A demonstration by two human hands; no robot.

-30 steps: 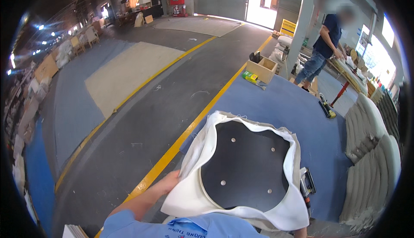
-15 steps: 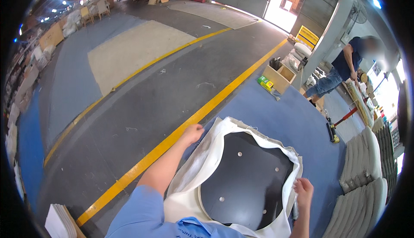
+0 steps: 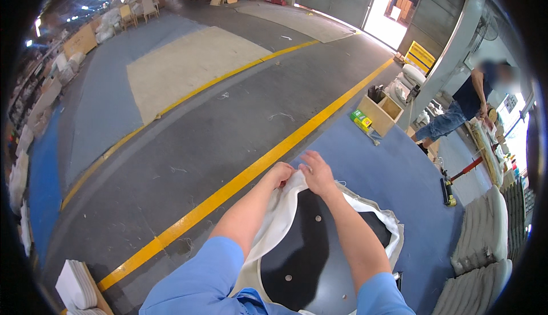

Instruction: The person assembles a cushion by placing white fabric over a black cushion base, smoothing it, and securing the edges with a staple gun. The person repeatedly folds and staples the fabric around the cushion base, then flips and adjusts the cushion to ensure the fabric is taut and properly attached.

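Note:
A black board (image 3: pixel 279 252) with small round holes lies bottom up in front of me, ringed by white fabric (image 3: pixel 260 252) folded over its edge. My left hand (image 3: pixel 281 174) pinches this fabric at the far left corner. Close beside it, my right hand (image 3: pixel 318 175) reaches across the board, its thumb against the fabric and its fingers raised apart. Loose threads hang from the fabric's far edge. My right forearm covers part of the board.
At the right stand stacks of pale padded pieces (image 3: pixel 479 232). A black and yellow hand tool (image 3: pixel 448 192) lies beyond them. Farther off are a wooden box (image 3: pixel 381 114), a green and yellow package (image 3: pixel 361 121) and a person (image 3: pixel 471 95) at work. White panels (image 3: pixel 77 286) stand at lower left.
My right hand has moved from the board's right side to the far left corner, beside my left hand. The left hand has come onto the fabric there and closed on it.

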